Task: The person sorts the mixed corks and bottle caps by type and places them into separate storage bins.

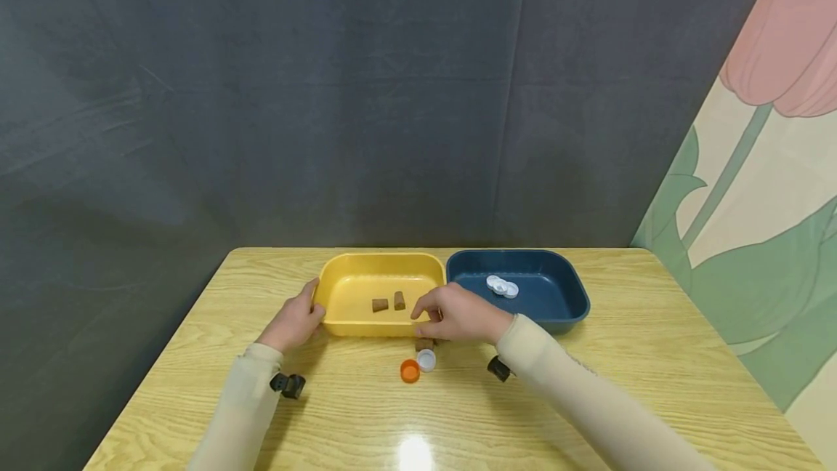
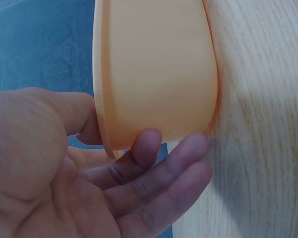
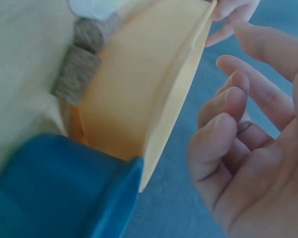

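Observation:
My left hand [image 1: 294, 320] holds the left end of a yellow tray [image 1: 369, 329], thumb over the rim and fingers against the outer wall [image 2: 159, 74]. Two brown corks, one lying on its side [image 1: 380, 304] and one pointing away [image 1: 399, 301], are inside it. Above the tray's front right rim hovers my right hand [image 1: 461, 313], fingers loosely bent, thumb apart from the index finger, nothing between them. On the table below it, two more corks [image 3: 77, 74] lie against the tray's front wall, partly hidden by the hand in the head view.
A dark blue tray [image 1: 546, 304] with white caps [image 1: 501, 287] stands against the yellow tray's right end. In front, a white cap [image 1: 426, 360] and an orange cap [image 1: 410, 371] lie on the wooden table [image 1: 353, 413]. A dark curtain [image 1: 392, 107] hangs behind.

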A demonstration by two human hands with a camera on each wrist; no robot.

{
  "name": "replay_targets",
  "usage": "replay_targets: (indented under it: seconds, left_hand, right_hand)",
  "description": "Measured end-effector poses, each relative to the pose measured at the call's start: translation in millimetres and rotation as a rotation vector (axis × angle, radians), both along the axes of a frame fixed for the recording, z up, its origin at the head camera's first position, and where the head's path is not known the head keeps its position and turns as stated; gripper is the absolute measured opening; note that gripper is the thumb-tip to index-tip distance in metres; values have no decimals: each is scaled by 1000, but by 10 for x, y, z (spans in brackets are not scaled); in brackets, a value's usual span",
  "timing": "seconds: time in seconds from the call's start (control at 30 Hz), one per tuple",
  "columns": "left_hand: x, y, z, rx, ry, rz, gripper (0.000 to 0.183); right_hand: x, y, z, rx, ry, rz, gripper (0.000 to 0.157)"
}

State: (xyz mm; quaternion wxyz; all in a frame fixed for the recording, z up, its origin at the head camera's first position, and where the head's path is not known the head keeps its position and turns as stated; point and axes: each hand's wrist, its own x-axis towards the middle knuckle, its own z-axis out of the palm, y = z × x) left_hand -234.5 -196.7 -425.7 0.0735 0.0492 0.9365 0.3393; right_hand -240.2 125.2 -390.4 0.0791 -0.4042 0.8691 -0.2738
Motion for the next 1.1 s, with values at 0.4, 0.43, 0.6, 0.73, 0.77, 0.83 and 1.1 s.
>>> replay_targets:
  seconds: [0.4, 0.43, 0.6, 0.73, 0.77, 0.83, 1.1]
  left_hand:
    - [-18, 2, 8, -1, -10, 13, 66]
    - [-19, 3, 8, -2, -10, 13, 66]
    - [-13, 9, 14, 0, -13, 11, 67]
    - [-11, 9, 12, -5, -8, 12, 67]
    - [-14, 8, 9, -7, -7, 13, 66]
    - [-21, 5, 3, -9, -4, 11, 67]
    - [-24, -2, -8, -7, -6, 12, 67]
  right_hand:
    - [223, 139, -281, -38, -45, 10, 18]
    - [230, 146, -304, -33, -48, 3, 20]
    - [245, 161, -401, -17, -71, -10, 25]
    - [238, 162, -459, -7, -87, -17, 29]
    - [234, 159, -474, -5, -92, -18, 30]
    - [224, 156, -502, 5, -97, -18, 32]
    - [185, 133, -568, 18, -90, -4, 34]
